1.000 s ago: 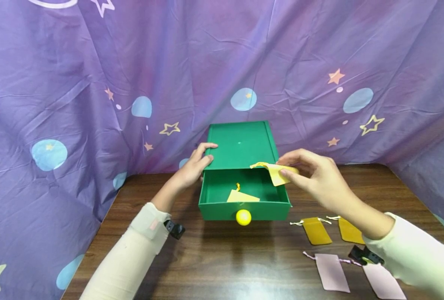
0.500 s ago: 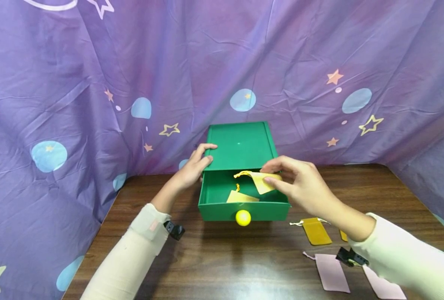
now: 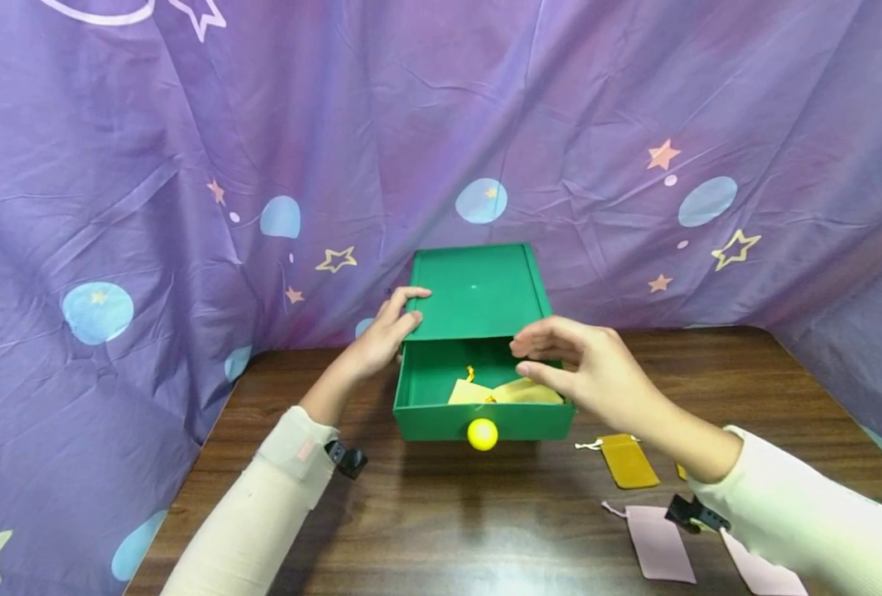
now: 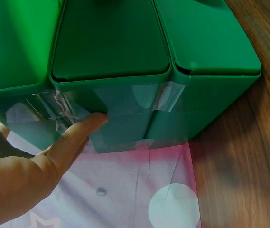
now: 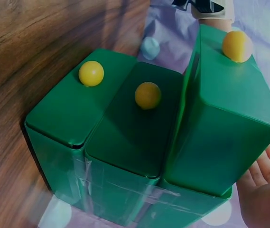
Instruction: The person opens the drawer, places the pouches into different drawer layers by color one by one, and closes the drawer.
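Note:
A green drawer cabinet (image 3: 478,294) stands on the table, its top drawer (image 3: 421,424) pulled out and a yellow round knob (image 3: 482,434) on its front. My left hand (image 3: 384,338) rests against the cabinet's left side, fingertips at the top edge; the left wrist view shows a finger (image 4: 75,137) lying along the taped wall. Over the drawer's right part hovers my right hand (image 3: 593,368), fingers loosely bent, holding nothing. Two pale yellow drawstring pouches lie inside: one (image 3: 467,392) near the middle, the other (image 3: 530,391) on the right, both partly hidden by the drawer front.
On the table right of the cabinet lie a mustard pouch (image 3: 628,461) and a pink pouch (image 3: 659,542). A second pink pouch (image 3: 763,569) and a sliver of another mustard one (image 3: 681,472) show beside my right sleeve. Two lower drawers (image 5: 125,114) are closed. A purple curtain (image 3: 381,149) hangs behind.
My right hand has moved left over the drawer and let go of a pale yellow pouch, which now lies inside beside the other one. The left hand has stayed put.

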Motion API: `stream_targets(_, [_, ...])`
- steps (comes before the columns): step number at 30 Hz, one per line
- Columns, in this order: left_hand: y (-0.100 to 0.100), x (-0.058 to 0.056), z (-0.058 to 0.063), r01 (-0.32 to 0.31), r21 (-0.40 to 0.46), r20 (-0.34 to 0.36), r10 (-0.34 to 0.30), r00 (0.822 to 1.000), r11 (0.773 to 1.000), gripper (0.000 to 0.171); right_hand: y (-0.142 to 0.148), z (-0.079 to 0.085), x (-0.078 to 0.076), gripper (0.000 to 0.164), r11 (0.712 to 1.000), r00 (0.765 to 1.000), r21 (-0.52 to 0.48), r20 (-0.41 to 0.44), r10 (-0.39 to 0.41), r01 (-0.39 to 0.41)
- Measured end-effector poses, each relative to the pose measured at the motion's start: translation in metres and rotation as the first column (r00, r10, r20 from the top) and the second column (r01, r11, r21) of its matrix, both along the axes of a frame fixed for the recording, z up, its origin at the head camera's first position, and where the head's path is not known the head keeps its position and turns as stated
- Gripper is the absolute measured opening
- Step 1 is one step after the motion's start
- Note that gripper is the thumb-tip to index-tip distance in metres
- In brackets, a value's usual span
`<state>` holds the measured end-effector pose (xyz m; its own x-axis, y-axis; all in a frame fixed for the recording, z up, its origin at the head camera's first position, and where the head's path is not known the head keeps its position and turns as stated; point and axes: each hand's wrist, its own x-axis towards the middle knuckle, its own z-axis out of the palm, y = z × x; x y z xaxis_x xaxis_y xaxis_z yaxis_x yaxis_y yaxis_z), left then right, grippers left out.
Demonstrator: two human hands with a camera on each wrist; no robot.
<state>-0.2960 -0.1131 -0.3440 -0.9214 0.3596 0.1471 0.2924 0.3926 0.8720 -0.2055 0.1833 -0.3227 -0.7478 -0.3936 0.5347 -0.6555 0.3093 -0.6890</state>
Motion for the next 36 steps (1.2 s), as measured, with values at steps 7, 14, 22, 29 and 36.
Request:
stream_targets(7, [0.0,-0.001,0.003,0.004,-0.004,0.0,-0.004,1.0,1.0,0.047,0.005,0.002,0.003,0.028,1.0,1.0,-0.023,0.022,0.006,-0.005])
stream_targets(14, [-0.001,-0.001,0.001,-0.004,-0.01,-0.003,0.004,1.0,1.0,0.047,0.005,0.003,0.01,0.028,0.999,0.999,-0.045,0.044,0.02,-0.018])
stream_targets(22, [-0.001,0.0,-0.002,-0.001,0.005,0.004,0.001,1.0,1.0,0.047,0.002,0.005,0.024,0.03,0.997,0.997,-0.059,0.06,0.051,-0.047])
stream_targets(29, [-0.001,0.0,-0.001,-0.002,0.003,0.022,0.002,1.0,1.0,0.048,-0.003,0.008,0.038,0.032,0.992,0.995,-0.08,0.033,0.097,-0.094])
stream_targets(36, [-0.001,0.001,0.001,-0.008,-0.002,0.018,0.008,1.0,1.0,0.047,-0.013,0.005,0.049,0.034,0.983,0.985,-0.075,-0.039,0.165,-0.168])
